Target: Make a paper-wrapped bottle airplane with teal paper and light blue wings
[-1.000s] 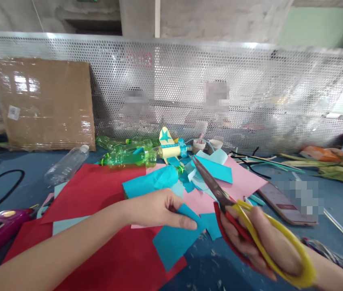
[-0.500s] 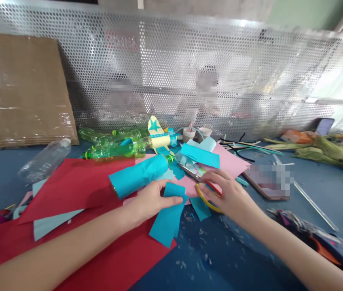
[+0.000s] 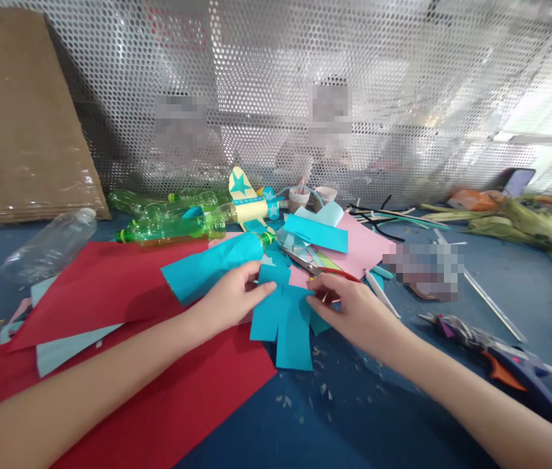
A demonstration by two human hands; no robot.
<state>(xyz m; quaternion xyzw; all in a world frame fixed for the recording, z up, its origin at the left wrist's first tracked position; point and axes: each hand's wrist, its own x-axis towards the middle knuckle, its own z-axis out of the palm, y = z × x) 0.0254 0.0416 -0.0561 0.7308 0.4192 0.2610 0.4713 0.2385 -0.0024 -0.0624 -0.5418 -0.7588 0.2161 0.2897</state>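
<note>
My left hand pinches a blue paper piece between thumb and fingers. With its fingertips closed at the upper right edge of a second blue paper piece, my right hand grips that one. The two pieces hang side by side and partly overlap. Just behind my right hand lie scissors with a red handle, partly covered by the fingers. A bottle wrapped in blue paper, with a green cap end, lies on its side beyond my left hand.
Red paper sheets spread at left. Green bottles, a clear bottle and a decorated bottle rocket lie farther back. Pink paper lies behind the scissors. At right are a glue gun and corn husks.
My right hand has let go of the scissors, now lying on the papers, and taken one blue piece. The two blue pieces have come apart sideways. The view has shifted slightly.
</note>
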